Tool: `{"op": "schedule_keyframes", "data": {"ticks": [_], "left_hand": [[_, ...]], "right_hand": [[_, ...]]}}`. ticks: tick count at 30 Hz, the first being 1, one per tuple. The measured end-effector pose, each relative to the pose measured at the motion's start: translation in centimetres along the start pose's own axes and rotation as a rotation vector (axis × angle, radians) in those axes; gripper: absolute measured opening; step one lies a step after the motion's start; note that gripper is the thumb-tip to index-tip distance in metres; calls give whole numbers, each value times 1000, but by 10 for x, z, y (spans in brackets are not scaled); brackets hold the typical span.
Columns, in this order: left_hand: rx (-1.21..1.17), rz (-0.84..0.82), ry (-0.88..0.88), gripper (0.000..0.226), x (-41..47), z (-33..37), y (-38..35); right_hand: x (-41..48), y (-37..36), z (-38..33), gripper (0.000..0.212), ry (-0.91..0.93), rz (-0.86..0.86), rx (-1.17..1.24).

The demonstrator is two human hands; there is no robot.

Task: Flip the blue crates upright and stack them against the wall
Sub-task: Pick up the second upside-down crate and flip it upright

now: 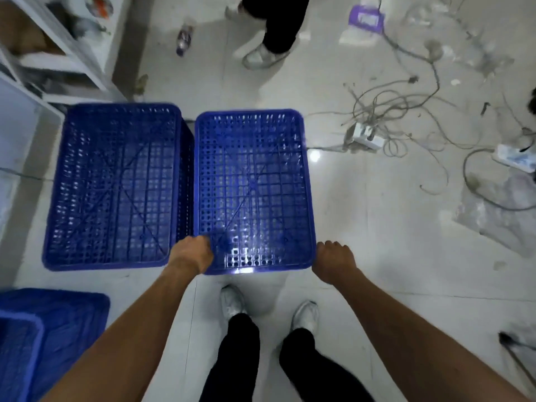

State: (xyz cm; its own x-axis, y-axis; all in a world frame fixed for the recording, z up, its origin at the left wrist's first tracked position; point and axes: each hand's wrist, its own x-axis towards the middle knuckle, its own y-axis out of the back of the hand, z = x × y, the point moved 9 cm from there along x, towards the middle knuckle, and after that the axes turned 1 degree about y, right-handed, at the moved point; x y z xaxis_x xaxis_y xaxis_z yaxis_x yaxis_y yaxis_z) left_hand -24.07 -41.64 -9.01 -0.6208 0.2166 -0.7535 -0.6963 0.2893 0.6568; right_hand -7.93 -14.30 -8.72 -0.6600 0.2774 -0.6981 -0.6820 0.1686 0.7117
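Note:
Two blue perforated crates stand side by side on the pale tiled floor in front of me. The right crate [252, 184] shows its grid base, and both my hands hold its near end. My left hand [193, 255] grips the near left corner with fingers curled over the rim. My right hand [333, 258] clasps the near right corner. The left crate [116, 184] sits touching it, with neither hand on it. More blue crates [49, 338] lie at the lower left, partly cut off by the frame.
A white shelf unit [58, 44] stands at the back left. Another person's legs and shoes [266, 39] are behind the crates. Tangled cables and power strips [385, 123] litter the floor to the right. A bottle [184, 39] lies near the shelf. My feet [266, 309] are just behind the crate.

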Motion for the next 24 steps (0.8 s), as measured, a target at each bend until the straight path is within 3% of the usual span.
{"op": "schedule_keyframes", "data": {"ticks": [7,14,17,20,24], "left_hand": [[-132,-16,178,48,98,-31,-60],[-378,149,232,48,152,-54,-100],[-538,198,301,44,157,-60,-107],[-792,173,428,57,165,-71,-110],[-737,109,406,59,178,-68,-102]], "right_hand": [[95,-56,2,28,-104,-32,104],[156,-96,42,33,-273,17,351],[166,-106,47,32,-271,47,443],[173,-110,47,32,-238,55,533],[183,-102,44,39,-203,66,608]]}}
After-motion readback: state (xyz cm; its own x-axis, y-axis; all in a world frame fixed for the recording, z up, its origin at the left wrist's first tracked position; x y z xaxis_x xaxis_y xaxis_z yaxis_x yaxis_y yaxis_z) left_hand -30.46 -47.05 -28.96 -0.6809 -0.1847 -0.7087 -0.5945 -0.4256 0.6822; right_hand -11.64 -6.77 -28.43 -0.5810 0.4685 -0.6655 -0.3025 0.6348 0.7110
